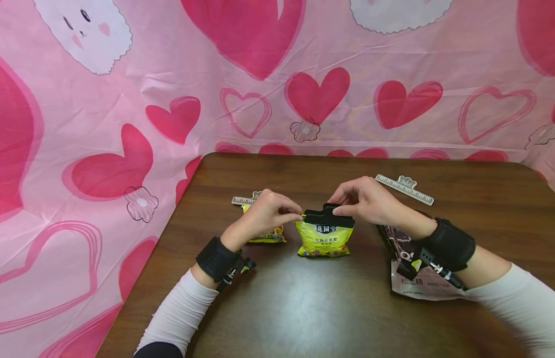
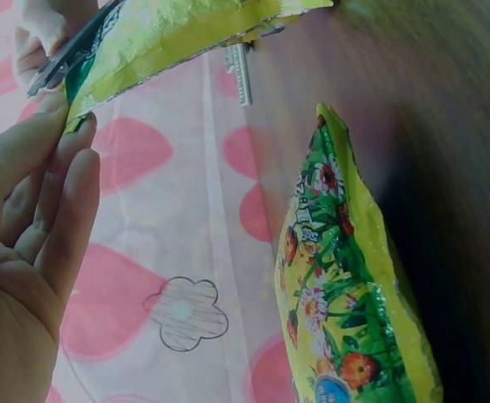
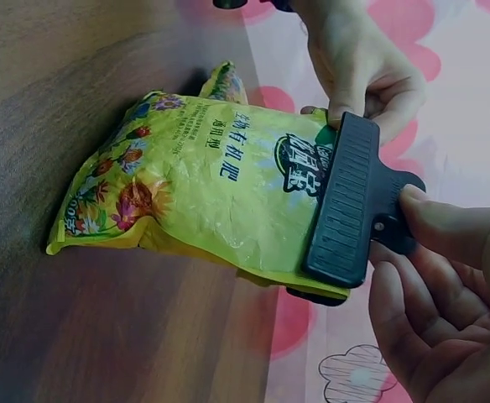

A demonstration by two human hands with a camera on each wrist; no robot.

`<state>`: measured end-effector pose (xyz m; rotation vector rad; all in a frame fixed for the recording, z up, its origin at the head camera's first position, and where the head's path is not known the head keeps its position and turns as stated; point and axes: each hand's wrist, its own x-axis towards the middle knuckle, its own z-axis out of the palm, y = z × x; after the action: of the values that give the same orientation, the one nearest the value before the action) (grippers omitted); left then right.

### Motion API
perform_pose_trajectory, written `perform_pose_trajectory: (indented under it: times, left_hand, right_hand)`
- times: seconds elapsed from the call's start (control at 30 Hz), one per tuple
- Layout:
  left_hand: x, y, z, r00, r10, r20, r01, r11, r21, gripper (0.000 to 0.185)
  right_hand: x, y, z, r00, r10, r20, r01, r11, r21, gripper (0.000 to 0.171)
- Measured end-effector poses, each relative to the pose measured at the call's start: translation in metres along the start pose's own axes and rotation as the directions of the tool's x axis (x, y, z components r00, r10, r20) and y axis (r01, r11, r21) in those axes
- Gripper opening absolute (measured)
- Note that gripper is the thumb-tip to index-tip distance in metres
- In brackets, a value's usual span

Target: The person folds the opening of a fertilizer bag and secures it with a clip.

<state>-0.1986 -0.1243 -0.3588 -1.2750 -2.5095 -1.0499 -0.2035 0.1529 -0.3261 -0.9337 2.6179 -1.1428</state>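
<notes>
Quick count: yellow bags x2, one point(image 1: 324, 239) pinched right between fingertips of both hands, other point(image 1: 265, 234) just behind left fingers. Dark-and-white bag point(image 1: 404, 266) x1, under right wrist. Sealing clips x3: black clip point(image 1: 328, 217) at right fingertips, pale clip point(image 1: 244, 200) just beyond left knuckles, pale clip point(image 1: 404, 188) beyond right knuckles. Hands x2: left point(image 1: 264, 211), right point(image 1: 364, 199).
</notes>
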Motion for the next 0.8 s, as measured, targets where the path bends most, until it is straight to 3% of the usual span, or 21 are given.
perform_pose_trajectory:
  times: [0.8]
  left_hand:
    - [0.0000, -0.0061, 0.0008, 1.000, 0.013, -0.007, -0.014, 1.000, -0.025, 0.009]
  right_hand:
    - [0.0043, 0.0016, 0.0055, 1.000, -0.002, -0.003, 0.002, 1.000, 0.001, 0.018]
